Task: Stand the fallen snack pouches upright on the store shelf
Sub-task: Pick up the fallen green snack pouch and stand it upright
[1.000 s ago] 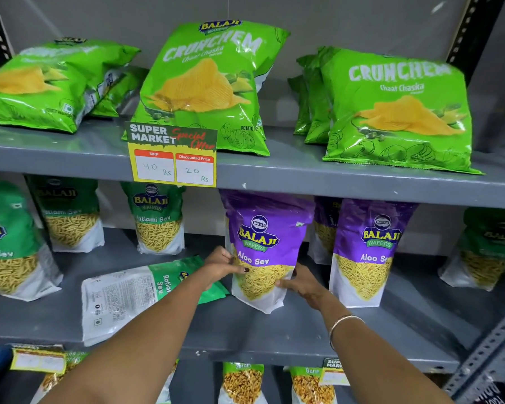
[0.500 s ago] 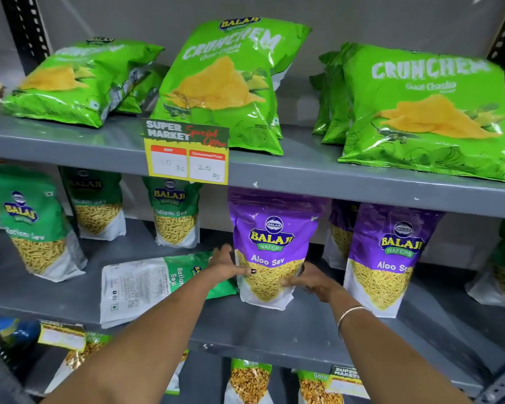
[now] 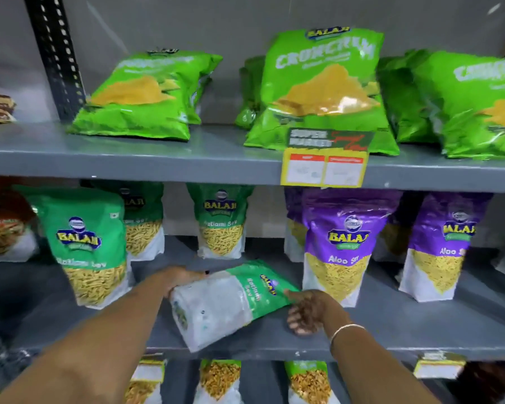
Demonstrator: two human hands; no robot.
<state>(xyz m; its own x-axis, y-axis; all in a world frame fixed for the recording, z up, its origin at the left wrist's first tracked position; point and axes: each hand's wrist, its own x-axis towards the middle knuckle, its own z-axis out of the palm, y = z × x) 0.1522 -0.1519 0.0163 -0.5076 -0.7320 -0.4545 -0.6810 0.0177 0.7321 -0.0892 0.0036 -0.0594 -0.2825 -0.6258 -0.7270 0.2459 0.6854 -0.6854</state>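
A green and white Ratlami Sev pouch lies tilted on its side on the middle shelf, its back panel facing me and its white end toward the shelf's front edge. My left hand grips its upper left edge. My right hand touches its green end from the right, fingers curled under it. Right of it a purple Aloo Sev pouch stands upright, with another purple pouch further right. Upright green Ratlami Sev pouches stand at the left and behind.
Green Crunchem chip bags lie and lean on the upper shelf, above a yellow price tag on the shelf edge. More pouches stand on the shelf below. A perforated black upright rises at the left.
Both hands left the purple Aloo Sev pouch, which stays upright, and moved left onto the fallen green pouch. That pouch has turned and lifted at one end. The camera has swung left.
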